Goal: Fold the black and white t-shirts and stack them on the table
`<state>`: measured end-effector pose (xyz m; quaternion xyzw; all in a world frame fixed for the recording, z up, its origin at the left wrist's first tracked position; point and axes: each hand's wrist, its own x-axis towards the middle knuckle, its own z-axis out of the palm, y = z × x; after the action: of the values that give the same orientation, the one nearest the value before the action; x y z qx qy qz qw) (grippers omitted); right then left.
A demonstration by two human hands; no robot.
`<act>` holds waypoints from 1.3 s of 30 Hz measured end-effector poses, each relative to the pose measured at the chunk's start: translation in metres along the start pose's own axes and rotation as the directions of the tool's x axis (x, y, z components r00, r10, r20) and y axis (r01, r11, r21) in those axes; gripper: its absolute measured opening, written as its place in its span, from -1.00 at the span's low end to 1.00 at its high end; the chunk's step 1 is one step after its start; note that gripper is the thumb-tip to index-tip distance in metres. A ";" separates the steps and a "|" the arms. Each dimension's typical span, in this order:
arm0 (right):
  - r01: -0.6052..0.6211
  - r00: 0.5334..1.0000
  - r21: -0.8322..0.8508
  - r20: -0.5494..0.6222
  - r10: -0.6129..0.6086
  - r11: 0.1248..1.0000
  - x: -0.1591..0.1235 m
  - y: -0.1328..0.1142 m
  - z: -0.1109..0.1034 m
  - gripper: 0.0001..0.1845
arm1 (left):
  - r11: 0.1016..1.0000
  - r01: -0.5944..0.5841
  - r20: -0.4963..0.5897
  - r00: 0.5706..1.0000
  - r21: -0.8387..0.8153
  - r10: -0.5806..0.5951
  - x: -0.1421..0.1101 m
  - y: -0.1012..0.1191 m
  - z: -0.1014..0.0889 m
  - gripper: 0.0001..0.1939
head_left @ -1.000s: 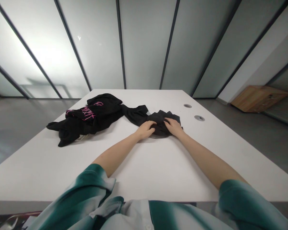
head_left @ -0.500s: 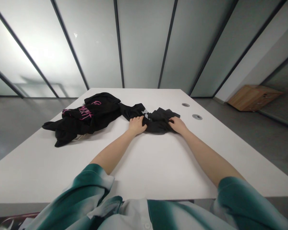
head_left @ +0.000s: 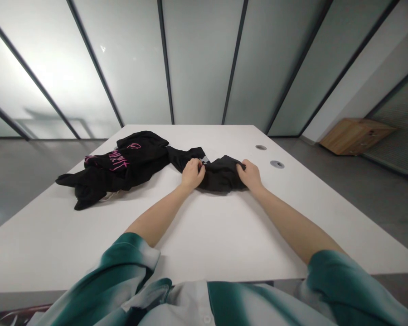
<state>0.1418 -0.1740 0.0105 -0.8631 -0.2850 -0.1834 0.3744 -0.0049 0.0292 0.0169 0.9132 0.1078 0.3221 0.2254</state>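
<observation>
A crumpled black cloth piece (head_left: 221, 176) lies on the white table (head_left: 211, 231) in the middle, with a black sleeve-like stretch (head_left: 183, 158) running left from it. That stretch seems to join a larger black garment with pink lettering (head_left: 122, 160), though I cannot tell if they are one piece. My left hand (head_left: 192, 174) pinches the cloth's left side between fingers and thumb. My right hand (head_left: 250, 175) grips its right edge.
Two round metal grommets (head_left: 270, 156) are set in the table's right side. A low wooden cabinet (head_left: 357, 136) stands on the grey floor at the right. Frosted glass panels with dark frames run behind the table.
My fingers have curled from lying flat on the black cloth to pinching it at both sides, and the cloth is bunched higher between my hands.
</observation>
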 end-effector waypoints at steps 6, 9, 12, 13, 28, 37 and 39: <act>-0.306 0.799 0.555 -0.293 0.526 0.774 0.025 0.032 -0.001 -0.78 | 0.973 -0.229 0.347 0.914 0.010 0.211 -0.007 0.010 0.000 -0.54; -0.268 0.753 0.636 -0.331 0.569 0.724 0.037 0.053 -0.010 -0.72 | 0.958 -0.268 0.433 0.879 0.105 0.199 -0.011 0.011 0.007 -0.43; -0.223 0.773 0.609 -0.365 0.519 0.761 0.049 0.060 -0.025 -0.64 | 0.972 -0.193 0.408 0.905 0.135 0.123 -0.009 0.008 0.009 -0.52; -0.205 0.782 0.609 -0.369 0.502 0.766 0.051 0.056 -0.030 -0.63 | 0.979 -0.163 0.370 0.923 0.119 0.108 -0.008 0.007 0.008 -0.53; -0.381 0.762 0.746 0.588 -0.272 0.547 -0.038 -0.090 -0.013 -0.68 | 0.485 0.282 0.267 0.958 -0.828 -0.101 -0.007 0.028 0.012 -0.67; -0.110 0.947 0.612 0.304 -0.105 0.783 0.006 -0.045 -0.037 -0.65 | 0.320 0.528 0.446 0.845 -0.787 -0.296 0.002 0.019 0.011 -0.73; 0.047 0.948 0.446 0.262 -0.180 0.894 0.009 -0.032 -0.038 -0.44 | 0.296 0.551 0.454 0.824 -0.780 -0.338 0.004 0.018 0.008 -0.73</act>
<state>0.1249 -0.1809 0.0576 -0.7570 -0.4220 -0.0056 0.4988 0.0045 0.0125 0.0219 0.6141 0.1485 0.1580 0.7589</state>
